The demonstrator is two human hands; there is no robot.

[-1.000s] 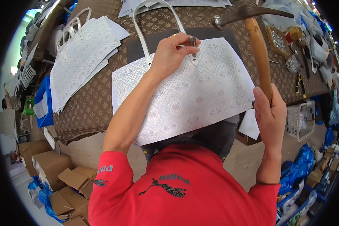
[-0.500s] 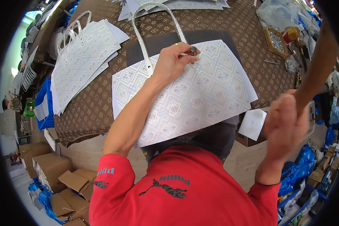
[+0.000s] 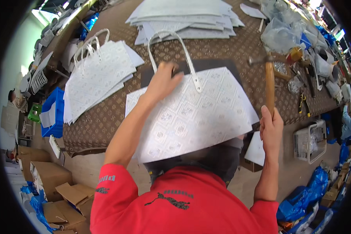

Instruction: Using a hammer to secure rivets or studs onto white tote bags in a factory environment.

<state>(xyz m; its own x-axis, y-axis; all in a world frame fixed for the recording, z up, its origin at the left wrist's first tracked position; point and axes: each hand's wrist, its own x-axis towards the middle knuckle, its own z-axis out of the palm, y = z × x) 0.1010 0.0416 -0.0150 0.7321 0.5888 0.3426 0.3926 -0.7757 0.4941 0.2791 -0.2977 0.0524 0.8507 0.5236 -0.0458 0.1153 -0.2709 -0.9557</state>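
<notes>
A white patterned bag panel (image 3: 195, 113) lies in front of me, its lower edge over the table's near edge. A white strap handle (image 3: 188, 58) arches beyond its top edge; its right end shows small rivets on the panel. My left hand (image 3: 162, 82) is closed over the handle's left end, which it hides. The dark head of a short metal punch (image 3: 176, 69) shows blurred by its fingers. My right hand (image 3: 271, 126) grips a hammer (image 3: 270, 87) by its wooden handle, head up, to the right of the panel.
More panels with handles (image 3: 97, 74) lie at the left, and a stack of white panels (image 3: 183, 17) at the back. A tray of small metal parts (image 3: 280, 70), pliers (image 3: 303, 105) and plastic bags (image 3: 279, 33) crowd the right. Cardboard boxes (image 3: 52, 177) stand on the floor.
My left hand has moved with the punch from the handle's right end to its left end. My right hand has brought the hammer inward from the far right. The view has shifted.
</notes>
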